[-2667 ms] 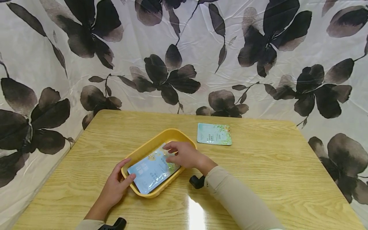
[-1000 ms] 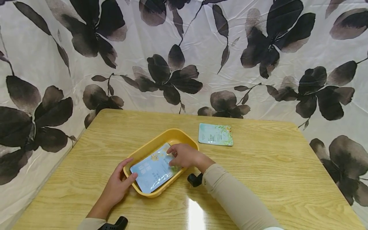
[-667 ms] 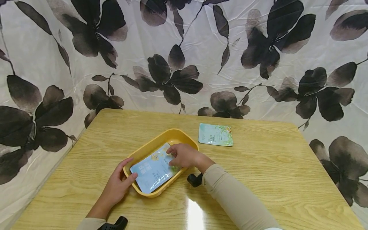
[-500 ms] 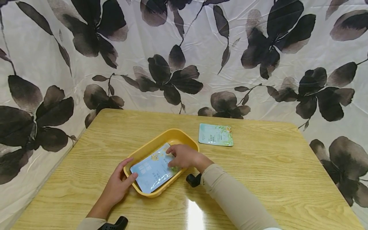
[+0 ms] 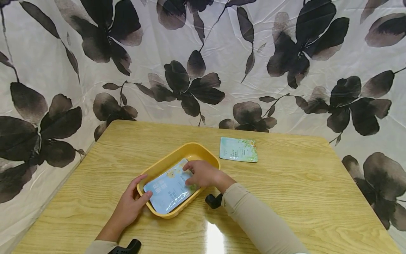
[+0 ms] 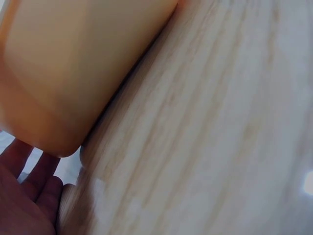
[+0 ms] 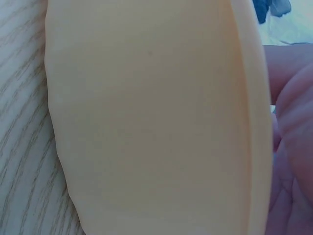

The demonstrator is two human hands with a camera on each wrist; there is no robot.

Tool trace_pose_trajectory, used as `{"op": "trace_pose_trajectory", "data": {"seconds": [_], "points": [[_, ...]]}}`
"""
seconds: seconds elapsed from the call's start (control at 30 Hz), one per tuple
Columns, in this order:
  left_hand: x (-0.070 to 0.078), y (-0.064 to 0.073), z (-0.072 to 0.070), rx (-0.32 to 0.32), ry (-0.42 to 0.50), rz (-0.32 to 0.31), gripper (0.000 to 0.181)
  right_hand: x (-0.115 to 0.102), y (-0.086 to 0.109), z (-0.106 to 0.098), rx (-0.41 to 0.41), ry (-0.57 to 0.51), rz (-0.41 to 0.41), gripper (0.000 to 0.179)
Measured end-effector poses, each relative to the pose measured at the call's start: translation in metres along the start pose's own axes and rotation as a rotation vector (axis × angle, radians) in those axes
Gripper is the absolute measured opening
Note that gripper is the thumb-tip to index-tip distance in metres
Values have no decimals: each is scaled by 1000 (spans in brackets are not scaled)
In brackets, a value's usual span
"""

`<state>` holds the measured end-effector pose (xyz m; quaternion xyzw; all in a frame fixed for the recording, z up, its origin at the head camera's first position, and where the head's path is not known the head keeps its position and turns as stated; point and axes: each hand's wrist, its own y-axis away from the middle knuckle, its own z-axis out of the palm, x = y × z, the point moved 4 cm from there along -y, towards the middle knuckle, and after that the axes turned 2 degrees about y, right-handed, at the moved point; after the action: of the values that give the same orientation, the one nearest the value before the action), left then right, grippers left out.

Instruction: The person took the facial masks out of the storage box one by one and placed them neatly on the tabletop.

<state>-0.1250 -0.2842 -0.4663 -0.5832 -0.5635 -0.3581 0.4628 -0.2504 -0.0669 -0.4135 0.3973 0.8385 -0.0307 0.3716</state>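
Observation:
A yellow plastic basket (image 5: 153,168) sits slantwise on the table, and a light blue sachet (image 5: 165,195) with yellow flowers lies flat inside it. My left hand (image 5: 129,201) holds the basket's near left end, thumb over the rim by the sachet's corner and fingers along the outside. In the left wrist view, the fingers (image 6: 41,178) show beside the basket's wall (image 6: 63,73). My right hand (image 5: 204,173) reaches over the right rim, fingers bent and thumb apart from them, tips on or close over the sachet. The basket's side (image 7: 146,117) hides much of it in the right wrist view.
A pale green sachet (image 5: 238,149) with a leafy print lies on the wooden table (image 5: 285,169), behind and right of the basket. A floral cloth (image 5: 241,70) hangs along the table's back and left sides. Each wrist carries a black camera (image 5: 214,201).
The right hand's fingers, more outstretched at first, have drawn in slightly over the blue sachet. The head view has shifted a little. The left hand and basket keep their places on the table.

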Motion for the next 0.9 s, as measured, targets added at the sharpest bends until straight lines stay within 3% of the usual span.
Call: {"op": "trace_pose_trajectory", "data": {"seconds": [0.23, 0.53, 0.9], "points": [[1, 0, 1, -11, 10, -7, 56, -1, -1, -3, 71, -58, -52, 35], [-1, -1, 0, -7, -13, -7, 57, 2, 3, -7, 106, -134, -48, 39], [-1, -1, 0, 7, -20, -2, 56, 2, 5, -8, 123, -53, -49, 38]]}}
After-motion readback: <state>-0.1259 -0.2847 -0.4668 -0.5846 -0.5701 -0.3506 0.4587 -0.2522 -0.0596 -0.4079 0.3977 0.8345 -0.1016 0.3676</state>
